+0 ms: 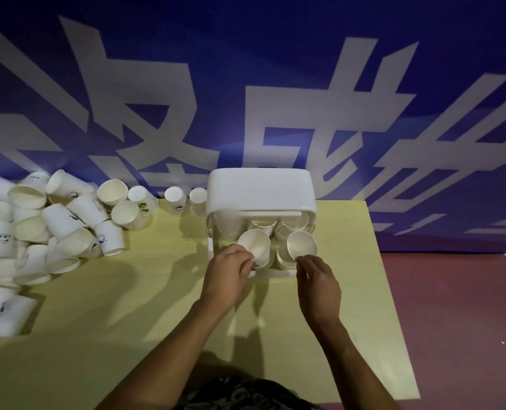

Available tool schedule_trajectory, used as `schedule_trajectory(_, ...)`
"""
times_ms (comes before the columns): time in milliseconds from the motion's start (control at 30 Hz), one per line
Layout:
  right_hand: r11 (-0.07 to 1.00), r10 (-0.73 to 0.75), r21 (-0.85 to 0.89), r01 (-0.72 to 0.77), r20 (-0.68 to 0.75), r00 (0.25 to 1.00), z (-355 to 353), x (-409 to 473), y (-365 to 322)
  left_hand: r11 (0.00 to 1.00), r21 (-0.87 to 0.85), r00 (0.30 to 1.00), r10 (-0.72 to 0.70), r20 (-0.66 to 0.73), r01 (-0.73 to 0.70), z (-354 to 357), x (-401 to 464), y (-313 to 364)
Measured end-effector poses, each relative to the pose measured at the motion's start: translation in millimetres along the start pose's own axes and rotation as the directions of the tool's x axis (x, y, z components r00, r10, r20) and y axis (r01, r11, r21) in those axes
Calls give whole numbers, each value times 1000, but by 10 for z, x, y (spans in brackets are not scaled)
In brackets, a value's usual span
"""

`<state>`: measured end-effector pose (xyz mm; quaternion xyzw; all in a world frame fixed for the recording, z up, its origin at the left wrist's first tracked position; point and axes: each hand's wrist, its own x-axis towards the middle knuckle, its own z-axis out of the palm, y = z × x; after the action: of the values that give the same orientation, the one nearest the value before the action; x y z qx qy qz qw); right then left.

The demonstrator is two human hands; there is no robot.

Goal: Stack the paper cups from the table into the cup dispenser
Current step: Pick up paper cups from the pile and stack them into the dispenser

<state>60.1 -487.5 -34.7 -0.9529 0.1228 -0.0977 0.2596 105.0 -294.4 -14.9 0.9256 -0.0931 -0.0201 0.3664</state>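
Observation:
A white cup dispenser [260, 190] stands at the back of the yellow table [127, 306], its front open on stacked cups. My left hand [228, 270] grips a white paper cup [257, 245] tilted with its mouth toward me, at the dispenser's left column. My right hand [317, 279] pinches the rim of a second paper cup [302, 245] at the right column. A heap of several loose paper cups [53, 220] lies on the table's left side.
Two upright cups [186, 201] stand just left of the dispenser. A blue banner [246, 84] with large white characters hangs behind the table. Reddish floor [459, 321] shows past the table's right edge. Patterned clothing [240, 395] shows at the bottom.

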Motion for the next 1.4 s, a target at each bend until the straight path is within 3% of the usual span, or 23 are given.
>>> schedule_trajectory(367, 963, -97, -220, 154, 249, 964, 310, 205, 387, 955, 289, 963, -142, 228, 73, 460, 229, -74)
schedule_trajectory(600, 935, -75, -304, 184, 336, 939, 452, 308, 472, 911, 406, 953, -186, 240, 76, 639, 286, -126)
schedule_trajectory(733, 948, -62, -275, 162, 338, 939, 480, 292, 446, 924, 377, 953, -172, 248, 69, 641, 305, -168)
schedule_trajectory(900, 975, -50, -195, 105, 268, 962, 448, 140, 241, 975, 197, 980, -133, 145, 103, 442, 176, -255)
schedule_trajectory(1000, 984, -95, -119, 132, 275, 957, 458, 32, 4, 976, 139, 982, -179, 66, 169, 194, 45, -374)
schedule_trajectory(1133, 979, -201, 51, 196, 358, 912, 595, -125, -449, 949, 144, 960, -279, -27, 280, -224, -143, -706)
schedule_trajectory(1400, 944, -331, 157, 291, 485, 810, 1168, -319, -1399, 882, 127, 885, -430, -178, 454, -1150, -393, -1615)
